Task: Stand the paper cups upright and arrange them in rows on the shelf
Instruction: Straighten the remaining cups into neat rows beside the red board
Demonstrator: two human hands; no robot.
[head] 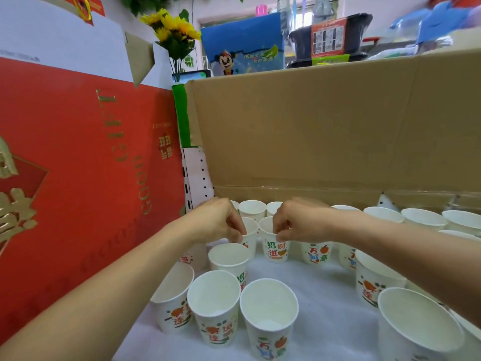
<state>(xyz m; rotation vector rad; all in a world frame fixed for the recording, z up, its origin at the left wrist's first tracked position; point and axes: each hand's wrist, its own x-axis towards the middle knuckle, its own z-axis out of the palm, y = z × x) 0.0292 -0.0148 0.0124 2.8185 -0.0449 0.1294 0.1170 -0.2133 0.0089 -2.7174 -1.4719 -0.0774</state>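
Observation:
Several white paper cups with coloured print stand upright on the white shelf surface (320, 295). My left hand (218, 221) pinches the rim of one upright cup (250, 239) in the middle. Beside it, my right hand (299, 222) pinches the rim of another upright cup (274, 250) printed with green and orange characters. The two cups stand side by side, nearly touching. More cups form a row along the back (252, 208) and at the right (423, 217). Three cups (213, 306) stand close to me at the front left.
A brown cardboard wall (325, 126) closes off the back. A red gift box (78, 165) stands along the left side. A large cup (419, 324) sits at the near right under my right forearm. Bare white surface lies between the front cups and the middle row.

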